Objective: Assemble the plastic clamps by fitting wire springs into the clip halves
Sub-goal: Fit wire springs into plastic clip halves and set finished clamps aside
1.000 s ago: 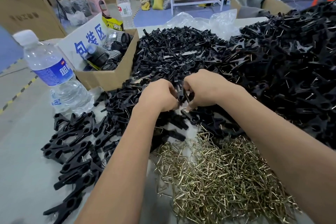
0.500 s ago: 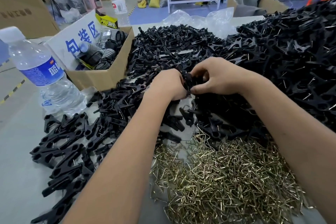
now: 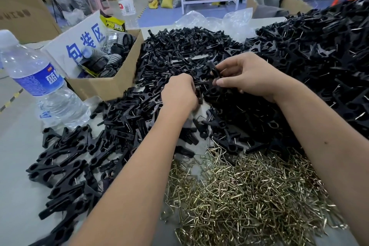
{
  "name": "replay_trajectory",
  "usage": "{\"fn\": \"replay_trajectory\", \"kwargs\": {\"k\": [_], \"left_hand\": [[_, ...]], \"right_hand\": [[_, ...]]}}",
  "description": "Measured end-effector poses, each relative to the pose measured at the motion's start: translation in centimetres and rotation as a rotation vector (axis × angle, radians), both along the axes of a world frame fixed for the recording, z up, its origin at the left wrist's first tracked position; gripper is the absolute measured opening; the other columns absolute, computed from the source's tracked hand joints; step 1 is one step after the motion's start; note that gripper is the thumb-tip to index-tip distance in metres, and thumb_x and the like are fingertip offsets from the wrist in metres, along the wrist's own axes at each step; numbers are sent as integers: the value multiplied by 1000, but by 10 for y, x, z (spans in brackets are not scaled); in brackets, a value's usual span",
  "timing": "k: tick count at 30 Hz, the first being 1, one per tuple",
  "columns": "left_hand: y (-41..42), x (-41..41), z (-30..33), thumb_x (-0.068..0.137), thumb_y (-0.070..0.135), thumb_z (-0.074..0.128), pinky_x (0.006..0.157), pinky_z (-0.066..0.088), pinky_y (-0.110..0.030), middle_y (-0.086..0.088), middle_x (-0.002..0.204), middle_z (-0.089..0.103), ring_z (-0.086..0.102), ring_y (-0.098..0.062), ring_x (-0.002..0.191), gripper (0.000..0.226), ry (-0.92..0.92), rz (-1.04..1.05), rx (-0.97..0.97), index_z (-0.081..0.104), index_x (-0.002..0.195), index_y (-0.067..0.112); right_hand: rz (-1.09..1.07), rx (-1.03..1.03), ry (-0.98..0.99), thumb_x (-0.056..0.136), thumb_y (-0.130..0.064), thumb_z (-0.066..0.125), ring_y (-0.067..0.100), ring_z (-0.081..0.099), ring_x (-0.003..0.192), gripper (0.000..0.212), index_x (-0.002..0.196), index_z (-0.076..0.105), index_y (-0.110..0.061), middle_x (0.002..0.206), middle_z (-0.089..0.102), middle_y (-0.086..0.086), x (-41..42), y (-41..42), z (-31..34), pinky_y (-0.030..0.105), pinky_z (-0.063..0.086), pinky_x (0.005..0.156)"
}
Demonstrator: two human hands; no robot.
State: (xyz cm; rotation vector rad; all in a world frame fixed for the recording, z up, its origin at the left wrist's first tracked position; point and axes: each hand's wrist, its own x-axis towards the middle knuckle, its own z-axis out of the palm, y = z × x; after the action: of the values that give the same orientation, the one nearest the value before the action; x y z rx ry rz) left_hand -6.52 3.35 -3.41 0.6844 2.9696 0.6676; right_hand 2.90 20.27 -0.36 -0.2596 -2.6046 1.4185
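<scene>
Both hands meet over the middle of the table on a black plastic clamp (image 3: 207, 83). My left hand (image 3: 178, 92) grips its lower end with curled fingers. My right hand (image 3: 245, 75) pinches its upper half between thumb and fingers. Whether a wire spring sits in it is hidden by the fingers. A heap of brass-coloured wire springs (image 3: 245, 197) lies in front of me between my forearms. Loose black clip halves (image 3: 183, 54) are piled behind the hands. Assembled clamps (image 3: 67, 158) lie in a row at the left.
A big mound of black clamps (image 3: 323, 62) fills the right side. A cardboard box (image 3: 111, 78) with black parts and a blue-lettered sign stands at the back left. A water bottle (image 3: 38, 82) stands at the left edge, another bottle (image 3: 126, 6) behind the box.
Both hands have moved slightly away from me with the clamp. My right hand has opened from a closed grip to a thumb-and-finger pinch on the clamp's upper part.
</scene>
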Motion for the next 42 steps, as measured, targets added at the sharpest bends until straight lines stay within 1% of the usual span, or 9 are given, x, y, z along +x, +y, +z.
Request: {"fn": "replay_trajectory", "kwargs": {"k": [4,10,14,18,24,29,35,39,42], "left_hand": [[-7,-5,-1,81,8,80,72,52,-30,3,96,68,67,-19,90,24,-22,27,172,66,89,26],[-25,3,6,93,8,73,86,61,-35,7,88,74,71,-9,86,15,-40,40,668,73,99,22],[-43,15,5,92,14,77,81,63,-44,5,84,76,74,-15,79,12,-158,26,887,70,98,22],[-57,28,0,96,15,73,72,63,-48,-15,79,67,73,-38,76,17,-223,-15,957,56,93,14],[-66,50,-15,107,19,55,42,44,-25,-9,74,74,64,-22,54,14,-410,-162,975,46,98,13],[-68,54,-21,106,29,57,53,44,-28,0,61,60,50,-14,55,22,-323,-179,979,69,88,23],[-66,57,-23,105,5,47,56,45,-19,0,80,71,56,-9,64,31,-468,-148,995,75,116,15],[-64,57,-19,100,-10,50,75,57,-22,-7,97,78,71,-14,81,43,-616,-227,1080,68,130,16],[-64,59,-18,99,-10,57,79,59,-24,-13,104,79,77,-22,91,33,-650,-254,1106,65,126,7]], "right_hand": [[-16,-30,53,93,-10,77,11,78,85,20,103,75,-27,88,81,-2,1,-2,-2,20,57,75],[-300,269,166,94,-17,75,14,71,100,28,122,74,-18,102,75,-4,-1,-6,-2,29,53,95],[-364,154,322,100,-14,64,11,67,83,21,117,75,-19,93,74,-1,4,-17,3,29,55,77],[-147,-386,335,104,-8,60,11,53,62,27,112,77,-28,71,58,-2,24,-47,-2,21,40,46],[-207,-512,349,91,-8,78,13,55,62,7,93,76,-14,70,63,1,57,-68,-28,19,41,48],[-240,-803,471,98,2,62,24,74,93,17,100,70,-13,100,77,10,76,-66,-37,22,53,56],[-320,-781,486,104,1,51,14,68,87,26,106,70,-16,94,73,3,83,-60,-45,29,56,63],[-192,-759,453,106,-2,51,23,72,84,22,121,59,-14,101,62,10,81,-65,-51,38,63,69],[-123,-634,409,99,-2,64,23,72,76,22,118,60,-13,98,66,14,80,-70,-56,28,58,59]]}}
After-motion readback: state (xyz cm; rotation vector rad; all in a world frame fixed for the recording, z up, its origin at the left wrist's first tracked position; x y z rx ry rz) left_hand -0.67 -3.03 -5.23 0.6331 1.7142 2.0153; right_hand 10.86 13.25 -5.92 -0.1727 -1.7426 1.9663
